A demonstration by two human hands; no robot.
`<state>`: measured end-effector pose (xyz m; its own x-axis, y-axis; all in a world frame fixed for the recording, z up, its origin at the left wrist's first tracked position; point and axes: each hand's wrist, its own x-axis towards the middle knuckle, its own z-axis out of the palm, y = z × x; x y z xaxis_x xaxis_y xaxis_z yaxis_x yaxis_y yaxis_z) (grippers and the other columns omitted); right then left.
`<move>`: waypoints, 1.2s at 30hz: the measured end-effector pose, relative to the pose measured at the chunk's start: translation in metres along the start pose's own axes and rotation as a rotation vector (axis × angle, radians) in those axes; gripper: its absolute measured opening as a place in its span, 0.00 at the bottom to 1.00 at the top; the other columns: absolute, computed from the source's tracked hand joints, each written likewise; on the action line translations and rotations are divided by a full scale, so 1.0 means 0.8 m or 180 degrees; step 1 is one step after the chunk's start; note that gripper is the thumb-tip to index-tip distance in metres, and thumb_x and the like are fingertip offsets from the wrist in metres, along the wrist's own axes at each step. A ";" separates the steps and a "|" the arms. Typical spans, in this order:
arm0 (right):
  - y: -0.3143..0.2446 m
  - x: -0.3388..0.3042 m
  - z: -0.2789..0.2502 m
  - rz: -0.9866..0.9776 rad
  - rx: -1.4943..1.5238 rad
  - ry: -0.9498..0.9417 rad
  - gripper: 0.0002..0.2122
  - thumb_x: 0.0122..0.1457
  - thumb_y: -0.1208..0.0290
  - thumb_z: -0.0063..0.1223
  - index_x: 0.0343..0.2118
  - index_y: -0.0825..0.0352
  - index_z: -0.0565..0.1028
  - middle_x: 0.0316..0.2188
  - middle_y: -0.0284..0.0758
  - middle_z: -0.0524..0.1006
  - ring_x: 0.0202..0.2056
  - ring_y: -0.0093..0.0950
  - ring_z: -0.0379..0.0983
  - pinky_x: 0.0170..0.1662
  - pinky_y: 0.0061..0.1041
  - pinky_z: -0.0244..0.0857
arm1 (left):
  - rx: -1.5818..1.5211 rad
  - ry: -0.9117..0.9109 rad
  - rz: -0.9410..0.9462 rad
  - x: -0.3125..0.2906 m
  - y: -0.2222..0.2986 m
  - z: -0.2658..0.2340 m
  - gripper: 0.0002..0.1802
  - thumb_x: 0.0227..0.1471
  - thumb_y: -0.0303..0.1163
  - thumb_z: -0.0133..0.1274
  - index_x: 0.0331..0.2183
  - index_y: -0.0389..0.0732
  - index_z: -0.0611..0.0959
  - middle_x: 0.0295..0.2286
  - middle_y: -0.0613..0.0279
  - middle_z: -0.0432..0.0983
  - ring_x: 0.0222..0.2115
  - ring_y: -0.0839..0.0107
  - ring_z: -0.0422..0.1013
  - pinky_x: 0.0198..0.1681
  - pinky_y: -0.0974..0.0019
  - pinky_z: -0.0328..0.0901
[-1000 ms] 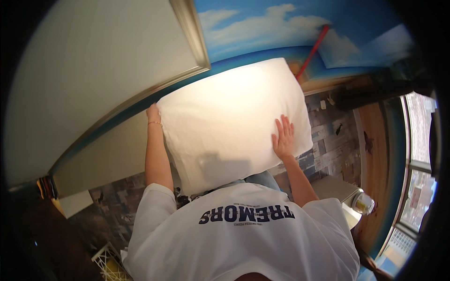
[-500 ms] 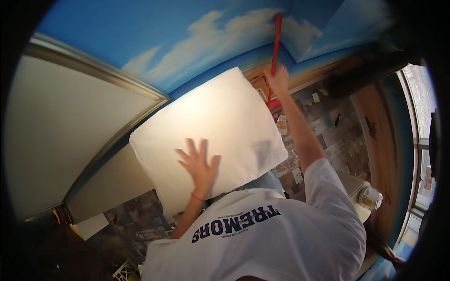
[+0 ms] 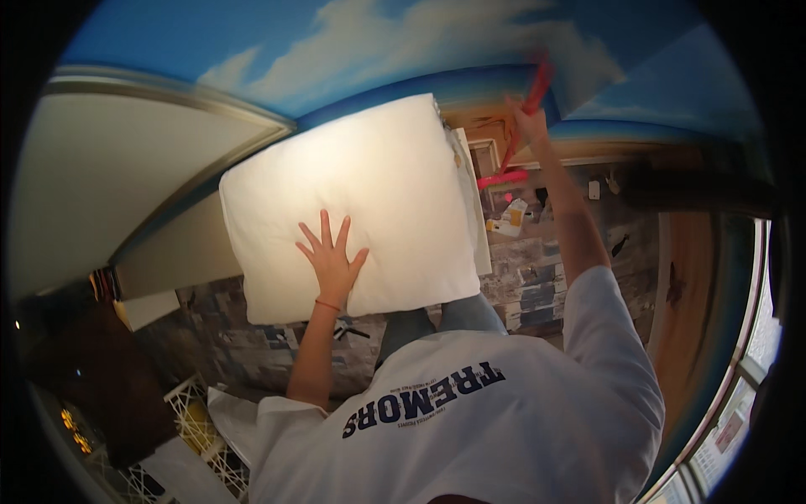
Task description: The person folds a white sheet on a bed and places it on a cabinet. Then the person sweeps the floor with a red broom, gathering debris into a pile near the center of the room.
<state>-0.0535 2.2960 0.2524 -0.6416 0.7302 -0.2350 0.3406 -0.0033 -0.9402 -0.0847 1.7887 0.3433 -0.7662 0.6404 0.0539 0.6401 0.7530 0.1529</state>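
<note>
My left hand (image 3: 331, 262) lies with fingers spread on a large white padded slab (image 3: 395, 185), like a cushion or small mattress. Nothing is in its grip. At the far right, my right hand (image 3: 529, 122) is wrapped round a red long-handled tool (image 3: 540, 88). The tool slants down beside the slab's right edge and ends in a pinkish-red crosspiece (image 3: 502, 178) low near the floor. The handle's upper end is smeared by motion, and the tool's exact kind does not show.
A blue wall painted with clouds (image 3: 336, 50) rises behind the slab. To the left stands a pale panel with a metallic frame (image 3: 201, 105). Crumpled packaging (image 3: 510, 218) and small scraps lie on the patterned floor (image 3: 537, 277). A white lattice rack (image 3: 193, 403) is at lower left.
The view has shifted. My right hand and the red tool have moved rightward, the handle now tilting further right. My left hand stays spread on the white slab.
</note>
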 end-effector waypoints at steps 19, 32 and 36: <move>0.034 -0.558 0.059 -0.1900 -0.1068 -0.1314 0.16 0.55 0.76 0.53 0.14 0.66 0.62 0.12 0.37 0.60 0.16 0.32 0.57 0.22 0.31 0.53 | -0.5706 -0.0253 0.0874 -0.235 0.184 -0.106 0.30 0.48 0.55 0.58 0.43 0.39 0.79 0.39 0.52 0.75 0.45 0.55 0.70 0.57 0.57 0.57; -0.028 -0.809 0.248 -0.2069 -0.0972 -0.4338 0.12 0.48 0.71 0.60 0.16 0.67 0.68 0.14 0.37 0.66 0.19 0.37 0.63 0.26 0.34 0.56 | -0.4015 0.2226 0.0024 -0.516 0.097 -0.231 0.14 0.38 0.20 0.58 0.15 0.41 0.69 0.14 0.63 0.67 0.17 0.65 0.65 0.21 0.66 0.57; 0.004 -0.828 0.369 -0.3200 -0.0485 -0.5266 0.11 0.47 0.74 0.60 0.16 0.66 0.67 0.16 0.37 0.66 0.23 0.38 0.65 0.29 0.33 0.59 | -0.3299 0.2540 -0.0531 -0.546 0.059 -0.223 0.13 0.39 0.21 0.62 0.17 0.40 0.72 0.16 0.60 0.68 0.23 0.61 0.72 0.30 0.61 0.67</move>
<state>0.1699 1.6107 0.3321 -0.4898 -0.8377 0.2417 -0.5174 0.0561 -0.8539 0.2702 1.5173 0.5028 -0.8826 0.0181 0.4697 0.4683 0.1206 0.8753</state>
